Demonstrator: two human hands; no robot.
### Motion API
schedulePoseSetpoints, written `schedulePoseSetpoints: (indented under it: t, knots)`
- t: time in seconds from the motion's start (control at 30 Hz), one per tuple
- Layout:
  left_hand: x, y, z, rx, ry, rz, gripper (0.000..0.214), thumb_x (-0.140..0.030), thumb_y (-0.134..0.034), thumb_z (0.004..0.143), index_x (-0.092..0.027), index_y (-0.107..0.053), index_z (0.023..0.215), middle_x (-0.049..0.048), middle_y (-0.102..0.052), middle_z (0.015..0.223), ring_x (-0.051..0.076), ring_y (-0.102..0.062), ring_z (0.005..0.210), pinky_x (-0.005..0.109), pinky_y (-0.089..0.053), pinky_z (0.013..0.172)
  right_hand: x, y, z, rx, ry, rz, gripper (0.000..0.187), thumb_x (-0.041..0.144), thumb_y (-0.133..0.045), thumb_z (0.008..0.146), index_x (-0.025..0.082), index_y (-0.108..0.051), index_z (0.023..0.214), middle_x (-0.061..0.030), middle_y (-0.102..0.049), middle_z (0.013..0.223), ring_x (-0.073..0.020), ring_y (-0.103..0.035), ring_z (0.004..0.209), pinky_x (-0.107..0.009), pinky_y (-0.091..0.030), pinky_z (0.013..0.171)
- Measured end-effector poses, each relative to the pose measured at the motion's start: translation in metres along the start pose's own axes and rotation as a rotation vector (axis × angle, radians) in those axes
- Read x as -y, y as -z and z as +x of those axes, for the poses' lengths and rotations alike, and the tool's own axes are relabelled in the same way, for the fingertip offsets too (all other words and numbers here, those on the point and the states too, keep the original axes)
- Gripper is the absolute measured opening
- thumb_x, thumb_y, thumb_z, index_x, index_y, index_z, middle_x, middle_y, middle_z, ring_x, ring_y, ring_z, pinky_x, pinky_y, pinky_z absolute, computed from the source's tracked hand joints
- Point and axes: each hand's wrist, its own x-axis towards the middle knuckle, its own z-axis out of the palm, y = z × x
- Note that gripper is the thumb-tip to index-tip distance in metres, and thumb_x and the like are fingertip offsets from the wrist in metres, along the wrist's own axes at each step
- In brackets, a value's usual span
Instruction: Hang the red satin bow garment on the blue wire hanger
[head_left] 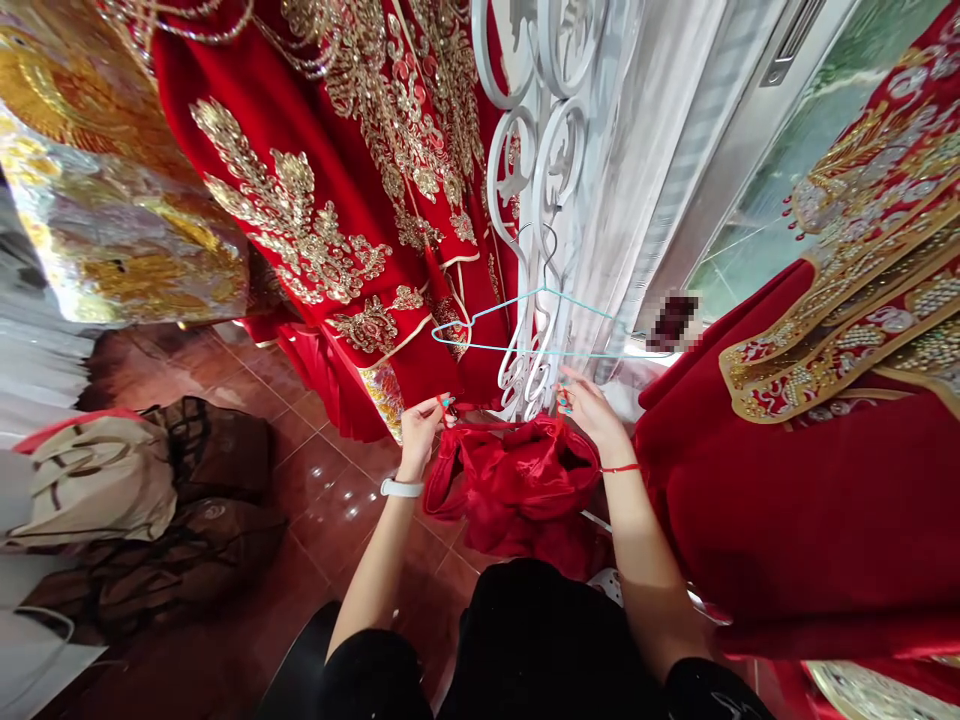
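Observation:
A red satin garment [529, 470] hangs in front of my body, spread between both hands. Thin red straps show at its top on each side. My left hand [421, 432] pinches the left strap, and my right hand [589, 408] pinches the right one with the index finger partly raised. Just above and beyond my hands is a light blue wire hanger [525, 351] with nothing on it, its hook up against the white scrolled metalwork [541, 190]. The hanger is apart from the garment. Folds conceal the garment's lower part.
Red gowns with gold embroidery hang at left [300, 220] and right [750, 500], close to my forearms. A gold and white brocade piece [127, 210] is at far left. Brown bags [187, 560] and a beige bag [97, 475] sit on the red tiled floor [337, 510].

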Motion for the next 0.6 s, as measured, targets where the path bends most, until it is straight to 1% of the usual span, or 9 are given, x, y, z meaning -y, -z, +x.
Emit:
schedulePoseSetpoints:
  t: [0.07, 0.13, 0.23, 0.3, 0.37, 0.47, 0.53, 0.6]
  knots:
    - [-0.009, -0.003, 0.003, -0.018, -0.027, 0.006, 0.045, -0.038, -0.090, 0.056, -0.010, -0.078, 0.089, 0.0013, -0.068, 0.060, 0.010, -0.056, 0.049, 0.024, -0.047, 0.051, 0.002, -0.015, 0.007, -0.011, 0.002, 0.029, 0.039, 0.040, -0.079, 0.065, 0.027, -0.064, 0.099, 0.0051, -0.059, 0.071, -0.0088, -0.045, 0.056, -0.021, -0.032, 0.050]
    - [-0.017, -0.004, 0.005, -0.043, -0.057, 0.011, 0.044, -0.038, -0.090, 0.055, -0.010, -0.078, 0.087, 0.0009, -0.068, 0.057, 0.010, -0.056, 0.047, 0.023, -0.047, 0.051, 0.002, -0.027, 0.012, 0.001, 0.021, 0.056, 0.040, 0.050, -0.081, 0.066, 0.027, -0.064, 0.094, 0.0067, -0.054, 0.066, -0.0068, -0.038, 0.052, -0.020, -0.026, 0.047]
    - [-0.029, -0.003, 0.007, -0.071, -0.102, 0.024, 0.044, -0.039, -0.089, 0.055, -0.011, -0.077, 0.086, 0.0020, -0.069, 0.059, 0.010, -0.058, 0.049, 0.022, -0.048, 0.051, 0.001, -0.035, 0.012, 0.040, 0.082, 0.067, 0.046, 0.061, -0.081, 0.065, 0.025, -0.066, 0.088, 0.0070, -0.048, 0.064, -0.0051, -0.034, 0.049, -0.020, -0.024, 0.044]
    - [-0.037, 0.000, 0.008, -0.081, -0.131, 0.050, 0.043, -0.039, -0.088, 0.056, -0.011, -0.077, 0.086, 0.0041, -0.073, 0.066, 0.010, -0.060, 0.050, 0.022, -0.049, 0.051, 0.003, -0.032, 0.009, 0.023, 0.119, 0.062, 0.047, 0.064, -0.082, 0.064, 0.024, -0.067, 0.083, 0.0066, -0.047, 0.064, -0.0045, -0.033, 0.049, -0.020, -0.025, 0.043]
    - [-0.044, 0.003, 0.012, -0.093, -0.165, 0.094, 0.041, -0.040, -0.086, 0.059, -0.011, -0.076, 0.085, 0.0059, -0.075, 0.072, 0.011, -0.062, 0.052, 0.024, -0.052, 0.052, 0.007, -0.024, 0.006, -0.007, 0.135, 0.055, 0.046, 0.064, -0.082, 0.064, 0.024, -0.066, 0.080, 0.0062, -0.047, 0.063, -0.0046, -0.034, 0.048, -0.020, -0.025, 0.042]
    - [-0.054, 0.006, 0.019, -0.071, -0.224, 0.201, 0.035, -0.042, -0.081, 0.067, -0.012, -0.072, 0.082, 0.0072, -0.074, 0.073, 0.017, -0.069, 0.060, 0.028, -0.058, 0.059, 0.014, -0.010, 0.003, -0.003, 0.138, 0.023, 0.044, 0.062, -0.083, 0.064, 0.024, -0.065, 0.077, 0.0054, -0.048, 0.062, -0.0054, -0.036, 0.049, -0.020, -0.026, 0.042]
    - [-0.058, 0.008, 0.023, -0.040, -0.270, 0.276, 0.031, -0.043, -0.077, 0.071, -0.015, -0.065, 0.079, 0.0066, -0.073, 0.071, 0.021, -0.073, 0.068, 0.031, -0.060, 0.063, 0.017, -0.005, 0.001, 0.000, 0.137, -0.004, 0.044, 0.060, -0.083, 0.063, 0.023, -0.064, 0.075, 0.0049, -0.048, 0.063, -0.0056, -0.036, 0.050, -0.020, -0.026, 0.042]
    - [-0.059, 0.010, 0.027, -0.011, -0.310, 0.320, 0.033, -0.042, -0.077, 0.072, -0.019, -0.055, 0.081, 0.0038, -0.070, 0.068, 0.023, -0.075, 0.071, 0.031, -0.060, 0.064, 0.019, -0.002, 0.000, -0.010, 0.135, -0.026, 0.045, 0.060, -0.083, 0.062, 0.022, -0.062, 0.075, 0.0046, -0.049, 0.063, -0.0056, -0.036, 0.051, -0.019, -0.027, 0.042]
